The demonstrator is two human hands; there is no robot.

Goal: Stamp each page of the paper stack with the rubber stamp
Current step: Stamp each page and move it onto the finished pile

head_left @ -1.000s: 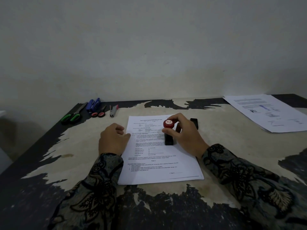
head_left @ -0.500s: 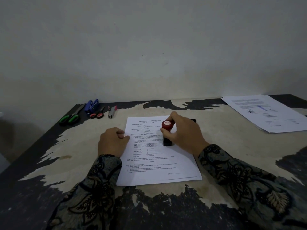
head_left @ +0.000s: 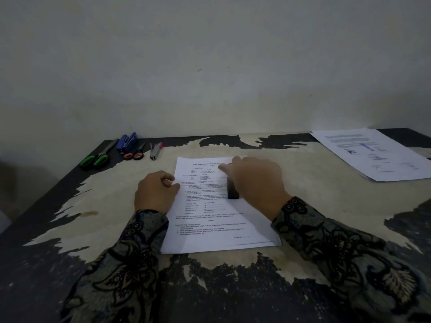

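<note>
Rubber stamp (head_left: 232, 191): small, rigid, likely light; stands on the paper stack (head_left: 217, 220), mid-worktop (head_left: 314, 206). Right hand (head_left: 254, 180) covers its top, grip clamped on it. Best held by the knob, pressed straight down. Paper: thin, limp, apt to slide; left hand (head_left: 155, 194), fingers curled, rests on its left edge.

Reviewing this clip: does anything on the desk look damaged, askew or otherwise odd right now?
Yes. The table has lost its dark coating over most of its middle, leaving ragged pale patches with black remnants at the edges. The paper stack lies slightly fanned at its near right corner. The scissors and staplers at the far left look orderly.
</note>
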